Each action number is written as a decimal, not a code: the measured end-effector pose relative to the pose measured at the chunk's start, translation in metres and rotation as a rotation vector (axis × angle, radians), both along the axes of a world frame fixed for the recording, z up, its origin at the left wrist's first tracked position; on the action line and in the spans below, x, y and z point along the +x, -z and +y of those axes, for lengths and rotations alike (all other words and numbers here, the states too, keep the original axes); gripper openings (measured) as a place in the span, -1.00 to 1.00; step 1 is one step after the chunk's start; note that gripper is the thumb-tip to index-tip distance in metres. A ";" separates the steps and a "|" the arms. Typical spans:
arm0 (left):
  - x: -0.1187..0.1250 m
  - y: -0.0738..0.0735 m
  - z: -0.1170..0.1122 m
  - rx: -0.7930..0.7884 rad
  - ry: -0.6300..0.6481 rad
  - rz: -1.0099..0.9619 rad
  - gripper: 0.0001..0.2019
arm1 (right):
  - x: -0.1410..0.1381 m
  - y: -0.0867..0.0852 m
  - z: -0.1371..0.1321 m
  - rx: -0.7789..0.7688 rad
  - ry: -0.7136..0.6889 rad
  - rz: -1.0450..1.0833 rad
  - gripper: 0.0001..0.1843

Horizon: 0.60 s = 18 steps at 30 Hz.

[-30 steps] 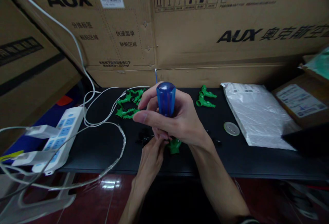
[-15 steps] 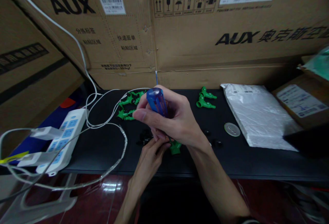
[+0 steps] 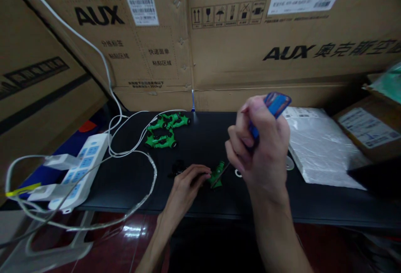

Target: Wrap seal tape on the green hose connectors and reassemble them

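My right hand [image 3: 265, 147] is closed around the blue handle of a screwdriver [image 3: 277, 104], raised above the table. Its thin shaft slants down and left to a green Y-shaped hose fitting [image 3: 216, 177], crossing in front of it. Whether the tip touches the fitting I cannot tell. My left hand [image 3: 187, 184] rests low on the table with its fingertips pinched on the fitting's left side. Small black parts [image 3: 177, 167] lie just beyond the left hand. A white ring [image 3: 238, 173] sits between the fitting and my right wrist.
Green fittings with black parts [image 3: 161, 140] lie at the back left, beside white cables. At the left is a power strip [image 3: 84, 166]. A white plastic package [image 3: 326, 151] and a pale disc [image 3: 290, 163] are at the right. Cardboard boxes [image 3: 225, 64] stand behind.
My right hand has swung right with the screwdriver, from above the left hand, uncovering the green fitting. It now hides the loose green fittings at the back right. My left hand has barely moved.
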<state>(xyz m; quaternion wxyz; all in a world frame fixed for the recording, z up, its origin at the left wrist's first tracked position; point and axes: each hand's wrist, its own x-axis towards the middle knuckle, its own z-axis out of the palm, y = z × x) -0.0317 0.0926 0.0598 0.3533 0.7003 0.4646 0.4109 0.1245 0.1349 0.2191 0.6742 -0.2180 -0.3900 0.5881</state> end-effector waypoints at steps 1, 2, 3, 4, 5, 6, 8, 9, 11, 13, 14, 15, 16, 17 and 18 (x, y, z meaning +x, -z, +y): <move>0.001 -0.001 -0.001 -0.007 -0.007 -0.011 -0.84 | 0.006 0.001 -0.003 -0.036 0.036 -0.013 -0.77; 0.001 -0.002 -0.001 -0.013 -0.016 -0.023 -0.85 | 0.013 0.003 -0.005 -0.071 0.070 -0.030 -0.76; 0.000 -0.004 -0.002 -0.021 -0.034 -0.037 -0.86 | 0.021 0.005 -0.008 -0.107 0.100 -0.048 -0.75; -0.002 -0.007 -0.004 -0.027 -0.067 -0.052 -0.86 | 0.028 0.009 -0.011 -0.149 0.125 -0.070 -0.75; -0.006 -0.010 -0.005 -0.033 -0.115 -0.065 -0.87 | 0.036 0.012 -0.014 -0.185 0.148 -0.090 -0.76; -0.011 -0.013 -0.006 -0.039 -0.179 -0.070 -0.87 | 0.044 0.015 -0.017 -0.213 0.166 -0.109 -0.76; -0.025 -0.019 -0.008 -0.041 -0.329 -0.049 -0.84 | 0.059 0.021 -0.023 -0.258 0.193 -0.139 -0.77; -0.033 -0.021 -0.009 -0.037 -0.400 -0.016 -0.82 | 0.065 0.024 -0.025 -0.273 0.206 -0.148 -0.76; -0.049 -0.024 -0.010 -0.029 -0.490 0.062 -0.79 | 0.077 0.028 -0.031 -0.302 0.234 -0.154 -0.76; -0.059 -0.024 -0.010 -0.035 -0.509 0.144 -0.77 | 0.084 0.031 -0.036 -0.334 0.262 -0.156 -0.76; -0.062 -0.023 -0.010 -0.034 -0.508 0.177 -0.77 | 0.086 0.033 -0.039 -0.351 0.273 -0.156 -0.76; -0.063 -0.021 -0.011 -0.031 -0.503 0.203 -0.76 | 0.087 0.034 -0.041 -0.364 0.280 -0.157 -0.76; -0.063 -0.019 -0.012 -0.025 -0.499 0.220 -0.76 | 0.087 0.036 -0.043 -0.372 0.283 -0.155 -0.75; -0.062 -0.017 -0.012 -0.018 -0.495 0.230 -0.76 | 0.087 0.037 -0.044 -0.377 0.282 -0.154 -0.74; -0.061 -0.015 -0.013 -0.010 -0.490 0.236 -0.75 | 0.086 0.038 -0.045 -0.378 0.279 -0.151 -0.72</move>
